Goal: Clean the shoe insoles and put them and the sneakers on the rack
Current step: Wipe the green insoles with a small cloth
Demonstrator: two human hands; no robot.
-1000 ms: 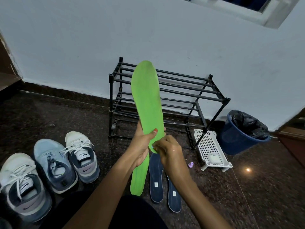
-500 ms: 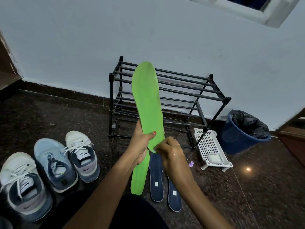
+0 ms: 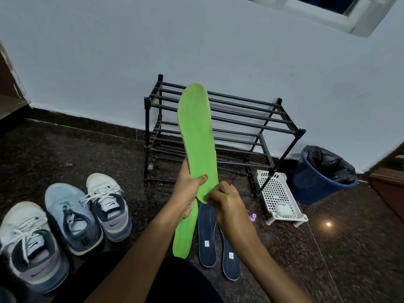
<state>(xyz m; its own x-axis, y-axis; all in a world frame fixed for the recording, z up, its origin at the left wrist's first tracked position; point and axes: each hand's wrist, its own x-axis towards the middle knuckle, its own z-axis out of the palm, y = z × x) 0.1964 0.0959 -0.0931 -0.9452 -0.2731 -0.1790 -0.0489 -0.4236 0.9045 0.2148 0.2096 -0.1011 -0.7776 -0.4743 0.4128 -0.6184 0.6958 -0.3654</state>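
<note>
My left hand (image 3: 188, 193) grips a bright green insole (image 3: 197, 136) near its heel and holds it upright in front of the black shoe rack (image 3: 240, 119). My right hand (image 3: 225, 200) pinches the heel end of that insole with curled fingers. A second green insole (image 3: 183, 235) lies on the dark floor below, partly hidden by my left hand. Two dark blue insoles (image 3: 206, 237) lie beside it to the right. Three sneakers stand at the left: a white and grey one (image 3: 108, 206), a light blue one (image 3: 70, 217) and another white and grey one (image 3: 30, 246).
A white perforated plastic tray (image 3: 277, 197) with a small white block in it sits at the rack's right foot. A blue bin (image 3: 317, 184) lined with a black bag stands further right. A small purple object (image 3: 253, 217) lies on the floor. The pale wall runs behind.
The held insole has tilted slightly, its tip leaning a little left. My right hand has shifted a bit along the heel edge. The left hand keeps its grip.
</note>
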